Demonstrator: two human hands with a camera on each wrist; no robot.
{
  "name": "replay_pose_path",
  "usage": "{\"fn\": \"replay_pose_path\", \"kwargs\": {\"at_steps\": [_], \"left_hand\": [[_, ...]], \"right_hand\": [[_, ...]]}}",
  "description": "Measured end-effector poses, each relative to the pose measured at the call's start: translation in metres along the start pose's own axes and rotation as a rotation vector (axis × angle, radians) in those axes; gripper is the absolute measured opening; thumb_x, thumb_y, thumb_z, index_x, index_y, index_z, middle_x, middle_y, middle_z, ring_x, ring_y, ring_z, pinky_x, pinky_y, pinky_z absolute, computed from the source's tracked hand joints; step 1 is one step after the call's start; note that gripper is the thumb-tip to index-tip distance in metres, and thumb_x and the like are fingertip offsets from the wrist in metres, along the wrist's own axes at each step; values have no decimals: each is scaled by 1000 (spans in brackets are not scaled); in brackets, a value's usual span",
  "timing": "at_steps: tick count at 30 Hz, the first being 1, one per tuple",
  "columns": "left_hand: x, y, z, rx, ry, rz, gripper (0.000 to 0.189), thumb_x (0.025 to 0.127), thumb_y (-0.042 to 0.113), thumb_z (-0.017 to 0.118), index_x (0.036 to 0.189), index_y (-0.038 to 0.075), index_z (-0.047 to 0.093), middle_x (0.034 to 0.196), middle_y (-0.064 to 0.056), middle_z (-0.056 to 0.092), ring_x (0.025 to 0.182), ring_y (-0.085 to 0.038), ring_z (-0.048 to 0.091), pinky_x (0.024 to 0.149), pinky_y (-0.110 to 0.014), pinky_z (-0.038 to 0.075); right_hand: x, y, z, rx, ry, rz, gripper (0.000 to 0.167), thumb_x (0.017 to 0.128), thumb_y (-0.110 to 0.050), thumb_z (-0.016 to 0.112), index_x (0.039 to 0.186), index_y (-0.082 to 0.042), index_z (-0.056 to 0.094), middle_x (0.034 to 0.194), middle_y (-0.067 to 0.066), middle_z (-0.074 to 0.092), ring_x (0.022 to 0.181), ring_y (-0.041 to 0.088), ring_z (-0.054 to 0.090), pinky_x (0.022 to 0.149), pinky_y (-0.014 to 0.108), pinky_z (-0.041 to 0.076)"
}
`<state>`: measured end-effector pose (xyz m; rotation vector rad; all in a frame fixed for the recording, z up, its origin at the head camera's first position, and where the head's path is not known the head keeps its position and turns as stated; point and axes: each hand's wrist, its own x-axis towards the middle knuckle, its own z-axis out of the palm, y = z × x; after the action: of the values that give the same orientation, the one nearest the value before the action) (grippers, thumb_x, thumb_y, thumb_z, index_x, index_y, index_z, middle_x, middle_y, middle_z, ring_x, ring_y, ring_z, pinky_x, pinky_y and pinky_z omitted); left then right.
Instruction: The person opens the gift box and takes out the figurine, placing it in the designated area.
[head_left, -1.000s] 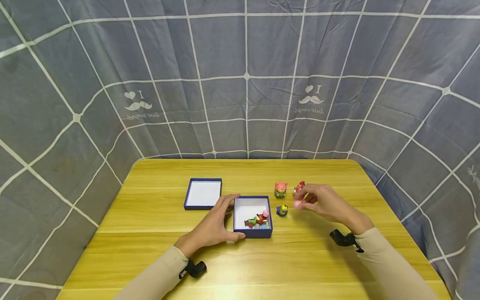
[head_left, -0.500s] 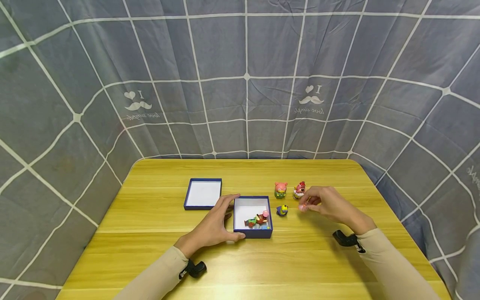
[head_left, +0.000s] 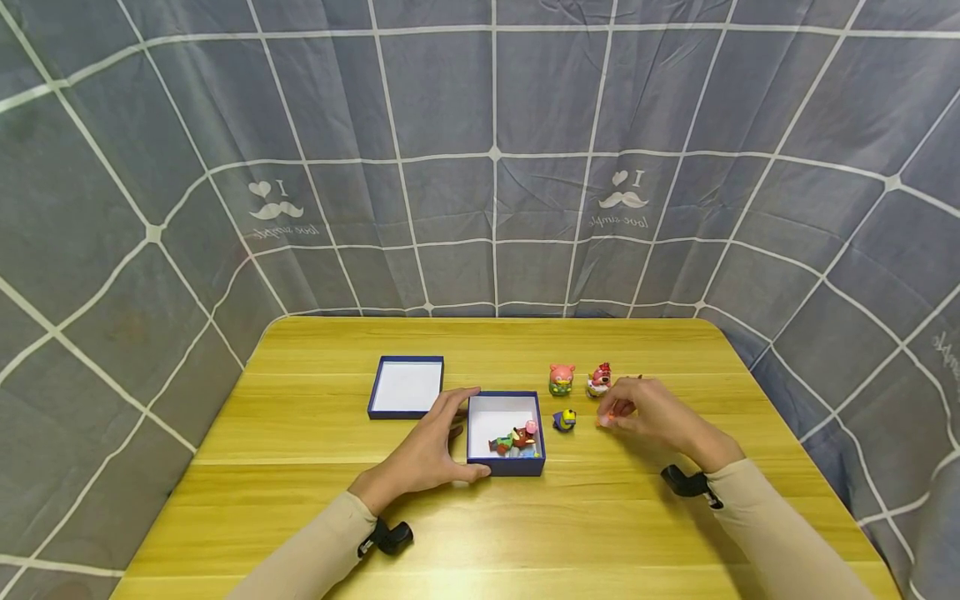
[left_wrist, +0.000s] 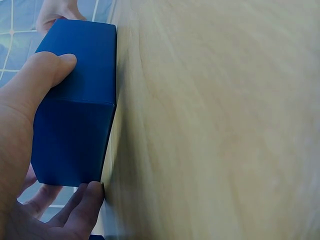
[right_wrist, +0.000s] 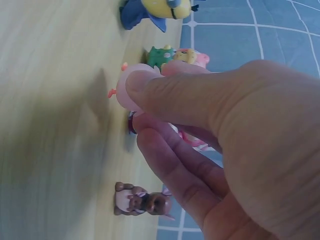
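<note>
In the head view, my left hand (head_left: 427,458) holds the blue box (head_left: 506,468) at its left side. The left wrist view has the thumb on one wall and fingertips at the far bottom edge. Several small figurines lie inside the white interior, among them a brown and green figurine (head_left: 513,440). My right hand (head_left: 652,417) pinches a small pale pink figurine (right_wrist: 131,90) between thumb and fingers; its orange feet point towards the tabletop, close over it. A yellow and blue figurine (head_left: 565,420) stands between the box and this hand.
Behind the right hand stand a pink and green figurine (head_left: 561,380) and a pink figurine with a red top (head_left: 599,380). A brown figurine (right_wrist: 142,200) shows in the right wrist view. The box lid (head_left: 406,387) lies inside-up at the back left. A grey checked curtain (head_left: 450,200) surrounds the table.
My right hand has moved slightly right and down towards the tabletop with the pale pink figurine, uncovering the red-topped figurine. My left hand and the box have stayed put.
</note>
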<state>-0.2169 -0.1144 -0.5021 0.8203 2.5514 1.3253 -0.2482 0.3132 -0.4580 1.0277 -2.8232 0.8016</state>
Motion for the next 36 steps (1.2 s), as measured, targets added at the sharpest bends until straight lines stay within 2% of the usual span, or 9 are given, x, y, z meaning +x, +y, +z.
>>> {"fn": "replay_pose_path", "kwargs": {"at_steps": [4, 13, 21, 25, 32, 36], "left_hand": [[0, 0, -1, 2, -1, 4, 124, 87, 36, 107, 182, 16, 31, 179, -15, 41, 160, -37, 60, 131, -50, 55], [0, 2, -1, 6, -4, -6, 123, 87, 37, 107, 182, 21, 32, 181, -13, 40, 161, -36, 59, 132, -49, 54], [-1, 2, -1, 3, -2, -7, 123, 87, 36, 107, 182, 20, 31, 182, -14, 39, 161, -36, 58, 132, -49, 54], [-1, 2, -1, -2, -2, -9, 123, 87, 35, 107, 182, 21, 31, 182, -14, 38, 161, -36, 58, 132, -48, 54], [-1, 2, -1, -8, -1, -10, 123, 87, 36, 107, 182, 18, 31, 182, -13, 38, 162, -36, 57, 132, -48, 54], [-1, 2, -1, -10, -2, -12, 123, 87, 37, 107, 182, 18, 31, 182, -13, 38, 162, -37, 57, 132, -49, 54]], "right_hand": [[-1, 2, 4, -11, -6, -2, 16, 95, -1, 95, 102, -13, 87, 99, -3, 82, 87, 6, 75, 77, 28, 67], [-2, 3, 8, 10, -36, 21, 15, 97, -3, 94, 103, -14, 87, 100, -4, 82, 88, 6, 75, 78, 28, 67], [-2, 0, 10, 0, -57, 68, 7, 102, -14, 92, 107, -17, 87, 104, -4, 82, 91, 12, 78, 81, 29, 67], [-2, 0, 10, -7, -56, 68, 7, 103, -14, 91, 108, -17, 88, 105, -3, 82, 92, 15, 79, 82, 32, 68], [-2, 2, 12, -27, -40, 47, 9, 101, -10, 91, 107, -16, 88, 106, -2, 82, 93, 10, 78, 82, 31, 68], [-2, 2, 12, -29, -33, 31, 11, 100, -6, 91, 107, -14, 88, 106, -2, 83, 93, 11, 79, 83, 34, 70]]}}
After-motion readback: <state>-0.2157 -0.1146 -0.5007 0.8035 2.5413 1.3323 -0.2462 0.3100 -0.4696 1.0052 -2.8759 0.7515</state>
